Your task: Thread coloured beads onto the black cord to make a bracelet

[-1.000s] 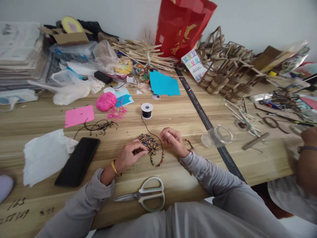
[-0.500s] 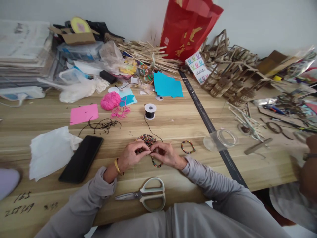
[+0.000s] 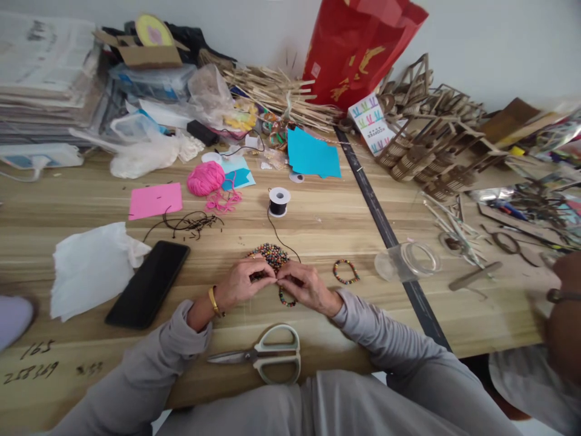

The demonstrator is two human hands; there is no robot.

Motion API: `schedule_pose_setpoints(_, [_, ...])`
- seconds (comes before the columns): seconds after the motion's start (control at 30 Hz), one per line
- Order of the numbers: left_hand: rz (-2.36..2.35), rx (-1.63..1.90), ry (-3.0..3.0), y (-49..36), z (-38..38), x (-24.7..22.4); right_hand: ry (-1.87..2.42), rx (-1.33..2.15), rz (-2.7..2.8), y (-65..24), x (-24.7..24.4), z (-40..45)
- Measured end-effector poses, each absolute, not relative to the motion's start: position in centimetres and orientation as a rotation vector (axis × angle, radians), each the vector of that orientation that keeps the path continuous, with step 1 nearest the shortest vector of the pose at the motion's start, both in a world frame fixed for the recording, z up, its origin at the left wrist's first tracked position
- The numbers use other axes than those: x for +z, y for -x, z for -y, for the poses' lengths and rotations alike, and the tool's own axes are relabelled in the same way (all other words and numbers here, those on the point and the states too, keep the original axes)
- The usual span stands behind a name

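Observation:
My left hand (image 3: pixel 245 280) and my right hand (image 3: pixel 305 284) meet fingertip to fingertip over the table, both pinched closed. A strung bead bracelet (image 3: pixel 287 298) hangs below my right fingers, partly hidden by them. What my left fingertips pinch is too small to make out, perhaps the cord end. Just behind my hands lies a heap of multicoloured beads (image 3: pixel 271 254). A spool of black cord (image 3: pixel 278 202) stands farther back, its cord (image 3: pixel 284 240) running toward my right hand. Another bead bracelet (image 3: pixel 345 271) lies flat to the right. White-handled scissors (image 3: pixel 276 352) rest in front of me.
To the left are a black phone (image 3: pixel 147 284), white tissue (image 3: pixel 91 269), pink paper (image 3: pixel 155 200) and pink yarn (image 3: pixel 206 178). A clear plastic jar (image 3: pixel 406 261) lies at right, near small woven baskets (image 3: pixel 422 157). A co-worker's arm (image 3: pixel 564 303) shows at the right edge.
The view has shifted slightly. My hands remain together at nearly the same spot, fingertips still pinched, with the bracelet hanging below.

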State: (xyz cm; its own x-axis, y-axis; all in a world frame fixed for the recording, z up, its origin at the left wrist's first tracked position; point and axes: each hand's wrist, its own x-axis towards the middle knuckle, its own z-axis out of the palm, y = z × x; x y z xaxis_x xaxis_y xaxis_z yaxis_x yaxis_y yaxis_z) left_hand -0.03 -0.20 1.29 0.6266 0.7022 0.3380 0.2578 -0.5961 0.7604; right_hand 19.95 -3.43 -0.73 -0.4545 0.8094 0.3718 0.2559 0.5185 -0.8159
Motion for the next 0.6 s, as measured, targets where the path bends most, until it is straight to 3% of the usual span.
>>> schedule_pose_setpoints(0.6, [-0.921,0.856,-2.217,2.3,-1.3,2.7,0.861,0.855,2.049,-20.5,-0.7,3.6])
